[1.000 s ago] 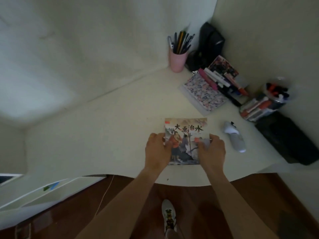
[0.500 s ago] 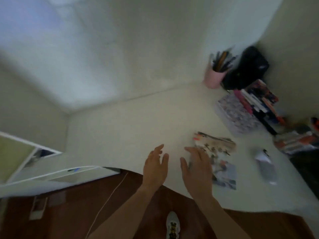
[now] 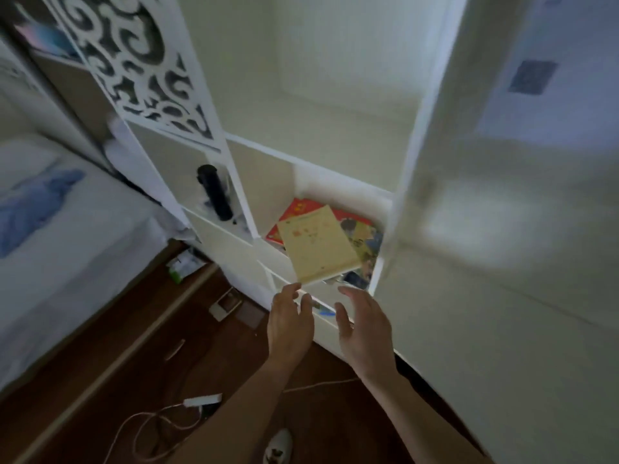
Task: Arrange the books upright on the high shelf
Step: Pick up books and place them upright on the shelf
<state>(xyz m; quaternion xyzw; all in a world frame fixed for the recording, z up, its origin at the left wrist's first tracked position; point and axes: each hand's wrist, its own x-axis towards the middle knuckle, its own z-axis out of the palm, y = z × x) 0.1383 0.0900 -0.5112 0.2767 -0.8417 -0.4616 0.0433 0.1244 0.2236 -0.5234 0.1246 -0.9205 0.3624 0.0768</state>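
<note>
Reaching toward a white shelf unit (image 3: 398, 169), the left hand (image 3: 289, 324) and right hand (image 3: 363, 326) are spread and hold nothing; books (image 3: 318, 242) lie flat inside, above a brown wooden floor (image 3: 140, 356).

The view has swung from the desk to a white shelf unit (image 3: 321, 155) at frame centre. Both hands, left hand (image 3: 289, 324) and right hand (image 3: 363, 326), have released the picture book and now reach, fingers spread, toward a yellow book (image 3: 318, 244) lying flat there.
</note>
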